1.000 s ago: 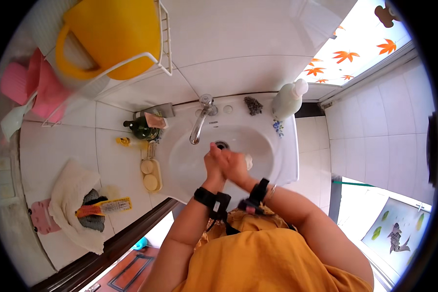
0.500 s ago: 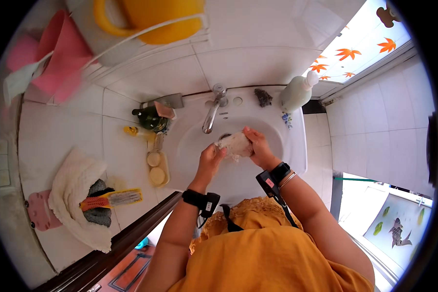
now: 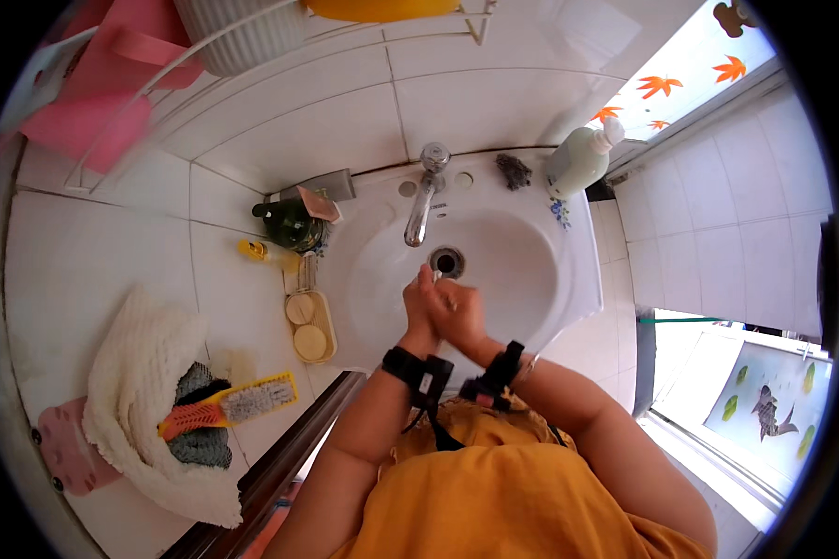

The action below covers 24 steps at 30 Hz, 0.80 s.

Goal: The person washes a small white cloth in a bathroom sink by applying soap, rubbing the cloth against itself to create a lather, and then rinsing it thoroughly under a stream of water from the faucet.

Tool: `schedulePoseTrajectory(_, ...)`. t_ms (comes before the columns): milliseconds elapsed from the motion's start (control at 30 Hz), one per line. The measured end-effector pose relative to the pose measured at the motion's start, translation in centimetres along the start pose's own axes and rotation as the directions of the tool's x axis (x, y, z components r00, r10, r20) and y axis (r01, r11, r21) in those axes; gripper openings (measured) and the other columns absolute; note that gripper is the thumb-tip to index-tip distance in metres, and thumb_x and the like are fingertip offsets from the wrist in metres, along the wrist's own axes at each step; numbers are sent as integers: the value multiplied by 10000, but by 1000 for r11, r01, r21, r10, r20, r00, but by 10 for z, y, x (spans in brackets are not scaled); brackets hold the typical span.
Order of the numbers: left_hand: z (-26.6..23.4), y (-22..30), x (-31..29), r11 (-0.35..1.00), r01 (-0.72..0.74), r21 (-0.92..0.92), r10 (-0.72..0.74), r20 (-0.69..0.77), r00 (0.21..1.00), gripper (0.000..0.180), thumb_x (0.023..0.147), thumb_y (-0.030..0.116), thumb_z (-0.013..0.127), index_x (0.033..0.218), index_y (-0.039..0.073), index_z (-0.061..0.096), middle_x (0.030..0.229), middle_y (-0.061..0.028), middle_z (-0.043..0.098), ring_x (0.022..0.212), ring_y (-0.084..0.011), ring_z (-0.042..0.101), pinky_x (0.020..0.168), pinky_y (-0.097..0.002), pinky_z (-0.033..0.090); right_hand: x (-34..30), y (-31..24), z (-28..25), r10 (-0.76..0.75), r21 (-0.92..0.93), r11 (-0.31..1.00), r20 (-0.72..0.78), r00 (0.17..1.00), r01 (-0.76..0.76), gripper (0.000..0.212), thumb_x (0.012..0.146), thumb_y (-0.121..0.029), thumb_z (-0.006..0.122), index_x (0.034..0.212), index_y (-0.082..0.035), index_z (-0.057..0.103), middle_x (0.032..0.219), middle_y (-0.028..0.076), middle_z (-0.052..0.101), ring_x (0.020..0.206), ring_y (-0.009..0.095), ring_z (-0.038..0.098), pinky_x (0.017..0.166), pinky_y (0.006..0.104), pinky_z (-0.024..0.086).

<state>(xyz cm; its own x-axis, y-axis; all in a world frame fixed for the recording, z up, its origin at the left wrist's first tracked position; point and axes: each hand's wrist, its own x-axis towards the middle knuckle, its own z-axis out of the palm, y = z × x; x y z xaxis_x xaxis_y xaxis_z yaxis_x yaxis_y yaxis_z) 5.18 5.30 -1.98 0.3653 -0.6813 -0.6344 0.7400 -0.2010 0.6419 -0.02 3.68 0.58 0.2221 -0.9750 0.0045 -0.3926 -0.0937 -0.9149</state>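
Over the front of the white washbasin (image 3: 522, 321), my left hand (image 3: 418, 306) and my right hand (image 3: 460, 312) are pressed together. The right is curled like a fist against the left, whose fingers point toward the drain hole (image 3: 447, 263). Between them only a pale bit of the cream frayed cloth (image 3: 437, 276) shows; the rest is hidden inside the closed hands. The chrome faucet (image 3: 424, 205) stands just beyond, and no water can be seen running from it.
A soap dish (image 3: 330, 347) with two round bars sits at the basin's left, near a dark green bottle (image 3: 289, 224). A pump bottle (image 3: 578, 163) and a dark scrubber (image 3: 513, 171) stand on the back rim. A white towel (image 3: 126, 410) and a brush (image 3: 252, 399) lie at left.
My hands have come together and closed, squeezing the cloth that was spread between them. The drain hole now shows fully. The whole view has shifted slightly.
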Motion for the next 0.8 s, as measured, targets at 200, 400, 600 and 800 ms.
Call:
schedulePoseTrajectory(200, 6, -9, 6, 996, -43, 73, 48, -75, 996, 254, 866, 225, 460, 782, 3, 552, 701, -35, 548, 612, -105, 510, 518, -247, 407, 39, 36, 5, 169, 180, 972, -91, 981, -150, 237, 749, -152, 567, 599, 20, 504, 515, 167, 424, 438, 152, 355, 428, 313, 357)
schedulePoseTrajectory(400, 8, -10, 18, 950, 21, 313, -11, -35, 999, 292, 881, 269, 432, 839, 8, 557, 773, -46, 552, 687, -122, 522, 561, -251, 426, 40, 39, -4, 105, 139, 985, 5, 994, -104, 200, 732, -136, 560, 616, 19, 512, 519, 173, 416, 468, 176, 370, 470, 319, 373)
schedulePoseTrajectory(600, -19, 0, 37, 881, -136, 454, 20, 251, 968, 329, 892, 292, 408, 881, -13, 531, 792, -53, 546, 707, -129, 528, 572, -257, 434, 18, 18, -2, -206, -253, 946, 22, 978, 205, 233, 745, -248, 496, 955, -159, 543, 651, 51, 556, 527, 235, 561, 429, 381, 433)
schedulePoseTrajectory(800, 20, -15, 20, 978, -29, 209, 40, -52, 998, 362, 901, 302, 403, 707, 12, 499, 610, 13, 456, 555, -72, 419, 485, -232, 348, 49, 55, -1, 261, 191, 945, 44, 964, -264, 232, 766, -177, 548, 628, 5, 509, 577, 201, 469, 515, 342, 437, 503, 365, 388)
